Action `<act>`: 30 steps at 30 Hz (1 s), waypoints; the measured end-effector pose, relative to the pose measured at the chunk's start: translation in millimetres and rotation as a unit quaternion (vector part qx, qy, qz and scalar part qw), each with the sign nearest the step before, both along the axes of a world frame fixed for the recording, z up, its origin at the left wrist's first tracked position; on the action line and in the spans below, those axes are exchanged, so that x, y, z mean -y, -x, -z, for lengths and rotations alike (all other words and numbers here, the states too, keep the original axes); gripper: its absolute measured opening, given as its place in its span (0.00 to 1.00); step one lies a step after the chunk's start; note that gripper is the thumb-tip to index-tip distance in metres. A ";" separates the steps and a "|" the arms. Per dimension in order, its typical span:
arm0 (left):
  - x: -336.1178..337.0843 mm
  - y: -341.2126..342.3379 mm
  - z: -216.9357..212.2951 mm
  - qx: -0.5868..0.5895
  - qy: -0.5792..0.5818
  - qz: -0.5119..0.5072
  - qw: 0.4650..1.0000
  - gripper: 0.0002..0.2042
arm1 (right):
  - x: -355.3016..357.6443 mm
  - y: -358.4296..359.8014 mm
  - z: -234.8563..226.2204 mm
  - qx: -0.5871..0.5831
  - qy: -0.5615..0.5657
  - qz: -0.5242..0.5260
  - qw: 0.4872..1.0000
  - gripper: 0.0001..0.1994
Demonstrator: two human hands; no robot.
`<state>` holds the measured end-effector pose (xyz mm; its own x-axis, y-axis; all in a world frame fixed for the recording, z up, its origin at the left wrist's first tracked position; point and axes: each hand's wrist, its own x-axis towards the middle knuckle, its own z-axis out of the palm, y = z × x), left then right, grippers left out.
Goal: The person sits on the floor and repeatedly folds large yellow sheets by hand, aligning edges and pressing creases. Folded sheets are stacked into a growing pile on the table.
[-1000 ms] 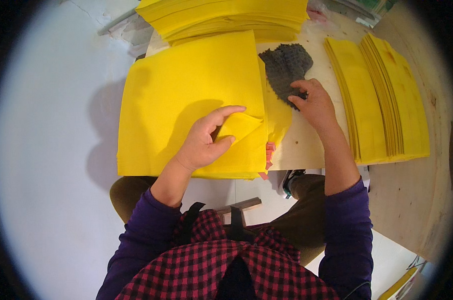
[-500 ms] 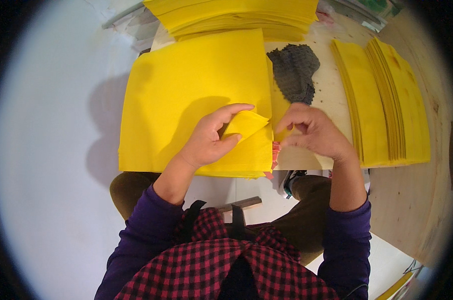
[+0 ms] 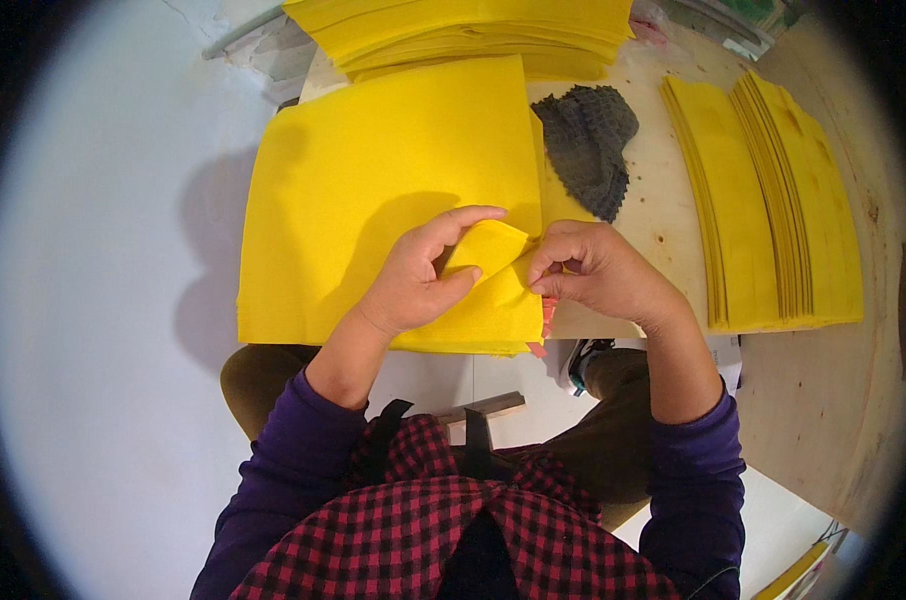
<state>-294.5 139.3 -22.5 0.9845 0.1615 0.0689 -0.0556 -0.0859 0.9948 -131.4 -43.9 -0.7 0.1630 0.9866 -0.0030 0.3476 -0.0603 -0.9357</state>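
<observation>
A large pile of yellow fabric-like sheets (image 3: 373, 150) lies before me on the table. Near its right edge a corner of the top sheet is lifted into a fold (image 3: 488, 245). My left hand (image 3: 408, 275) curves round that fold, its thumb on the near side and its fingers on the far side. At the pile's right edge my right hand (image 3: 603, 270) is closed, thumb and fingertips pinching the yellow material beside the fold. Small red pieces (image 3: 549, 313) stick out from the pile's edge just below my right hand.
A crumpled dark grey cloth (image 3: 595, 145) lies beyond my right hand. Folded yellow stacks (image 3: 743, 210) stand on the right, and another thick yellow stack (image 3: 463, 35) is at the back. Below the table, a wooden bar (image 3: 488, 407) lies near my legs.
My right hand has moved slightly left, from beside the pile onto its edge, and now pinches the yellow material. My left hand keeps its place around the fold.
</observation>
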 end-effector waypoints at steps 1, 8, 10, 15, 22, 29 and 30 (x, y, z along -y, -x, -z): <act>-0.1 0.0 0.1 0.005 -0.002 -0.001 1.000 0.26 | 0.3 -0.1 -1.7 0.003 -0.002 0.003 1.000 0.06; 0.7 -0.5 0.8 0.011 -0.005 -0.006 1.000 0.26 | 5.1 8.4 -16.4 0.051 0.009 0.005 0.999 0.08; 1.0 -1.0 0.3 0.016 -0.011 -0.009 1.000 0.26 | 4.6 14.3 -17.6 0.084 0.032 0.004 0.996 0.10; 0.5 -0.5 -1.1 0.013 -0.029 -0.010 0.999 0.26 | 2.1 18.6 -14.6 0.111 0.046 0.012 0.993 0.13; 1.4 -0.8 -0.9 0.018 -0.013 -0.008 1.000 0.26 | -0.6 16.3 -6.9 0.060 0.026 0.025 0.998 0.07; -2.1 0.7 -3.0 0.014 -0.026 0.020 0.999 0.28 | -4.5 19.2 -11.2 0.065 0.011 0.041 0.997 0.06; -2.8 0.8 -3.2 0.006 -0.020 0.029 0.999 0.28 | -5.5 19.3 -11.7 0.067 0.009 0.041 0.997 0.06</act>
